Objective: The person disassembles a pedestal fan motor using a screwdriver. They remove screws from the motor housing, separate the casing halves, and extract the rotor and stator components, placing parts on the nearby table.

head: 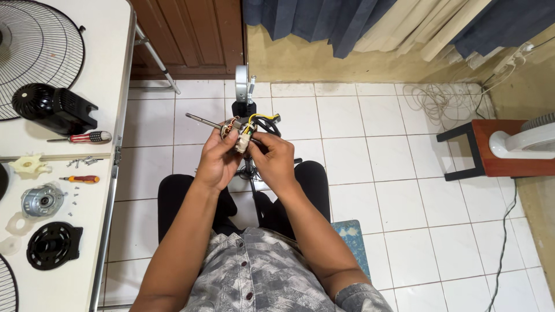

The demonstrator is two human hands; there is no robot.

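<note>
Fan motor point(238, 132) gripped by both hands point(245, 159) above floor.

No packages, labels, signs or screens are visible in this view. None appear on the white surface point(87, 69) at left, on the tiled floor point(404, 190), or on the wall point(300, 60) beneath the curtains. Any marking on the smaller items is too small to make out.
</note>
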